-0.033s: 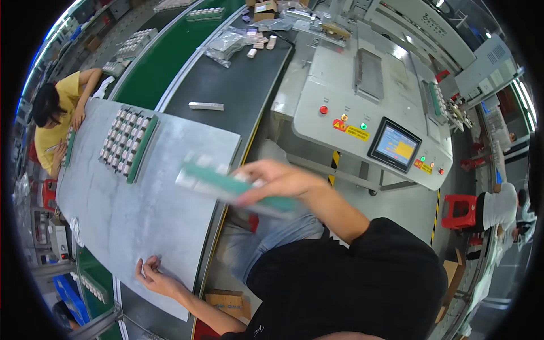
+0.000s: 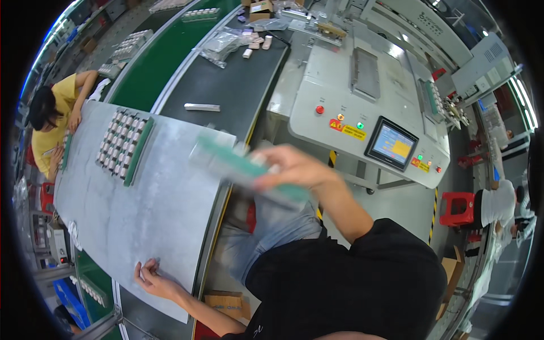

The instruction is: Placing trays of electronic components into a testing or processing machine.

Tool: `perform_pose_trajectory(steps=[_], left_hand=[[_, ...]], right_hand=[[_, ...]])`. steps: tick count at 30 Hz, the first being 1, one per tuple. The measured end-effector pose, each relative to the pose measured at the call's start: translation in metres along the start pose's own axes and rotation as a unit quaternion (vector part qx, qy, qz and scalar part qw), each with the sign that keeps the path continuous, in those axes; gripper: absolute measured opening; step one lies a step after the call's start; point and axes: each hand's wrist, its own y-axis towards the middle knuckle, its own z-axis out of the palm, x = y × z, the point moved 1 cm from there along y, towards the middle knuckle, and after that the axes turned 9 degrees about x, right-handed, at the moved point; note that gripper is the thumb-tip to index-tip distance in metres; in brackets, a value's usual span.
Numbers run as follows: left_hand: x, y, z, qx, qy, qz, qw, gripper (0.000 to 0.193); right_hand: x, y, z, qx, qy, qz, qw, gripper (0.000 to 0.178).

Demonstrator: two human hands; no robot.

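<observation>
My right hand (image 2: 294, 168) is closed around a long green strip-shaped tray (image 2: 238, 164) with pale blocks along it. The tray is smeared by motion and hangs tilted above the right edge of the grey work board (image 2: 164, 221). Its far end reaches out over the board. My left hand (image 2: 154, 277) rests at the board's near part, fingers loosely bent and apart, holding nothing. Farther up the board stands a group of green trays (image 2: 123, 144) lined with several pale blocks, apart from both hands.
A machine with a touch screen (image 2: 392, 144) stands at the right. A metal bar (image 2: 202, 107) lies on the dark bench beyond the board, near plastic bags (image 2: 221, 45). Across the board, a person in a yellow top (image 2: 56, 124) handles another green strip. A red stool (image 2: 457, 208) stands far right.
My right hand has moved a little to the right and up, carrying the green strip-shaped tray with it. My left hand stays in place.
</observation>
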Motion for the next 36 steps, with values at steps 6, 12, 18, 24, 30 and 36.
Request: perform_pose_trajectory(steps=[6, 12, 18, 24, 30, 36], left_hand=[[0.004, 0.003, -0.007, 0.004, 0.017, 0.007, 1.0, 0.027], [0.007, 0.004, -0.003, 0.019, 0.033, 0.008, 0.999, 0.027], [-0.006, -0.003, 0.004, 0.017, 0.075, 0.001, 0.997, 0.024], [-0.012, -0.006, 0.011, 0.03, 0.102, 0.001, 0.994, 0.024], [-0.01, -0.003, 0.011, 0.031, 0.095, -0.001, 0.995, 0.024], [-0.009, -0.003, 0.01, 0.038, 0.119, 0.007, 0.992, 0.024]], right_hand=[[0.078, -0.103, -0.138, -0.49, -0.229, 0.024, 0.841, 0.07], [0.067, -0.161, -0.288, -0.635, -0.433, 0.176, 0.614, 0.072], [0.05, -0.148, -0.313, -0.627, -0.48, 0.282, 0.545, 0.066], [0.05, -0.114, -0.316, -0.599, -0.458, 0.327, 0.569, 0.086], [0.046, -0.165, -0.265, -0.407, -0.433, 0.126, 0.795, 0.134], [0.03, -0.174, -0.29, -0.46, -0.463, 0.138, 0.745, 0.133]])
